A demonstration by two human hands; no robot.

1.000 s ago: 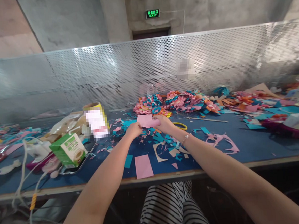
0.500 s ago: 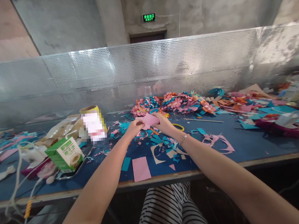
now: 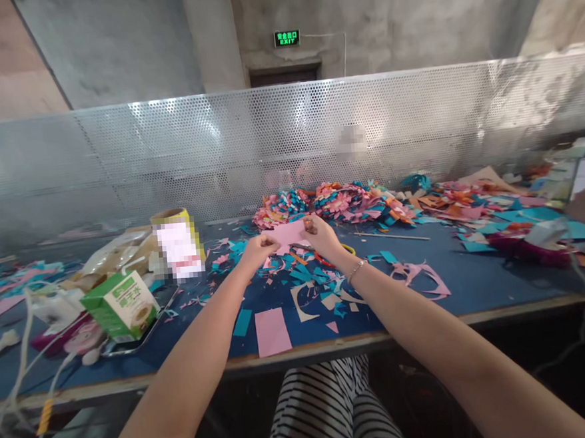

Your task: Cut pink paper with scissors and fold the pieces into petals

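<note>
Both my arms reach out over a blue table (image 3: 487,279) strewn with cut paper. My left hand (image 3: 258,250) pinches the left edge of a pink paper piece (image 3: 288,233), fingers closed. My right hand (image 3: 322,236) grips the paper's right edge, also closed, with a thin bracelet at its wrist. The pink paper is held a little above the table. Under my hands lie blue, pink and cream paper scraps (image 3: 317,287). A pink paper rectangle (image 3: 273,331) lies flat near the table's front edge.
Heaps of colourful cut paper (image 3: 351,201) run along the back. A green carton (image 3: 121,306), a yellow tape roll (image 3: 175,217), bags and white cables (image 3: 37,370) crowd the left. A perforated metal screen (image 3: 217,144) closes the back. A yellow ring (image 3: 347,247) and pink cut-out (image 3: 421,278) lie right.
The pink paper has risen a little off the table between my two hands and tilted. The view has shifted slightly to the right.
</note>
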